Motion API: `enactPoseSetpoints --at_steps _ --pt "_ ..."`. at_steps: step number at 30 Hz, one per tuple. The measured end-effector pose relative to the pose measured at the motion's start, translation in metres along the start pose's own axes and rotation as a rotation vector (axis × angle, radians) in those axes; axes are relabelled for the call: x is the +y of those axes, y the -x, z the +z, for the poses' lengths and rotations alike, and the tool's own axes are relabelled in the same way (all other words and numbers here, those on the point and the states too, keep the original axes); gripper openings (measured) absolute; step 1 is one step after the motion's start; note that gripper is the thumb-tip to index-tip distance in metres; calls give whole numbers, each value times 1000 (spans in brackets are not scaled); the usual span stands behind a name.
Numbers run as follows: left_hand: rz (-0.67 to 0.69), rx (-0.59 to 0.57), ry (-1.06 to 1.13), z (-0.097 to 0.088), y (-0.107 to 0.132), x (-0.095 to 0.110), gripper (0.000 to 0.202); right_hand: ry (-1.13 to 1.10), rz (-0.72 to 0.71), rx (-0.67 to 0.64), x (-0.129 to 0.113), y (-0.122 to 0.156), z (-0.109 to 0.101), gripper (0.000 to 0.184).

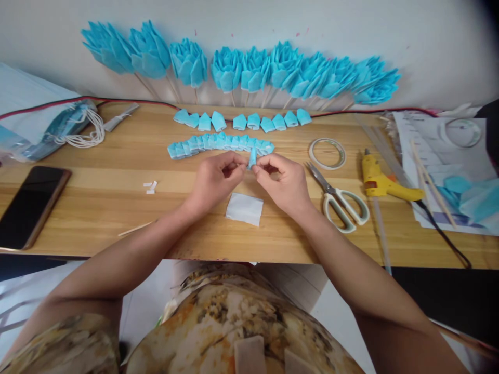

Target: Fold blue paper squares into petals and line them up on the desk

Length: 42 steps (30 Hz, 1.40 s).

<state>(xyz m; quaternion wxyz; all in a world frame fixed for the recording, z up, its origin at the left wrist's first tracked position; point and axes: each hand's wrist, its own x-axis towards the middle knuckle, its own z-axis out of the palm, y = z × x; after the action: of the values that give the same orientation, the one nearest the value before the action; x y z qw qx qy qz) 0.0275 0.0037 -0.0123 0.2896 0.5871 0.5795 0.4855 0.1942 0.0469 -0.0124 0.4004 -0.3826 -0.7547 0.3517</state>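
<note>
My left hand and my right hand meet over the middle of the wooden table, fingers pinched together. Between them stands a small folded blue petal piece, held by my right fingertips with my left fingertips closing on its side. A white square of material lies flat just below my hands. Behind my hands runs a curved row of folded blue petals, and a second, looser row of petals lies further back.
Finished blue flowers on sticks lean against the wall. A tape roll, scissors and a yellow glue gun lie to the right, with papers beyond. A phone and bagged masks sit left.
</note>
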Motion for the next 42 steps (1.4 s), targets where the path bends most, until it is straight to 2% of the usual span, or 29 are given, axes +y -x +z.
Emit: enactPoseSetpoints --at_steps 7,12,16,20,22,24,27,28,29,31,32,34,36,38,40,42 --pt "14 17 12 0 0 -3 12 -46 24 -7 -1 0 0 12" --pt "-66 12 55 -1 -5 -8 15 -167 148 -33 1 -3 -2 14" --pt "-127 68 103 -10 -11 -4 14 -306 258 -13 7 -7 -4 18" --pt "-122 115 135 -40 -13 12 14 -558 390 -63 14 -12 -8 26" --pt "-70 154 92 -63 -9 20 12 -718 443 -111 15 -15 -13 29" --pt "-82 214 -22 -90 -1 21 14 -800 434 -158 15 -17 -19 27" --pt "-183 318 -229 -128 17 6 10 -778 360 -182 15 -18 -27 20" --pt "-201 297 -291 -140 24 -2 9 -775 349 -183 15 -18 -28 20" --pt "-190 292 -356 -150 30 -12 12 -785 343 -187 15 -17 -30 20" --pt "-41 281 -427 -167 41 -33 14 -830 326 -205 16 -16 -31 22" --pt "56 287 -427 -173 46 -44 13 -862 314 -220 16 -15 -31 24" --pt "112 255 -454 -182 54 -61 10 -947 313 -262 16 -14 -31 29" --pt "74 254 -513 -187 60 -72 10 -1052 361 -295 16 -15 -30 33" --pt "-34 245 -593 -189 63 -77 13 -1135 422 -308 16 -15 -29 33" --pt "-100 221 -648 -189 64 -75 29 -1171 465 -317 17 -16 -28 29" --pt "-82 221 -673 -188 65 -65 44 -1153 489 -352 18 -17 -26 24"
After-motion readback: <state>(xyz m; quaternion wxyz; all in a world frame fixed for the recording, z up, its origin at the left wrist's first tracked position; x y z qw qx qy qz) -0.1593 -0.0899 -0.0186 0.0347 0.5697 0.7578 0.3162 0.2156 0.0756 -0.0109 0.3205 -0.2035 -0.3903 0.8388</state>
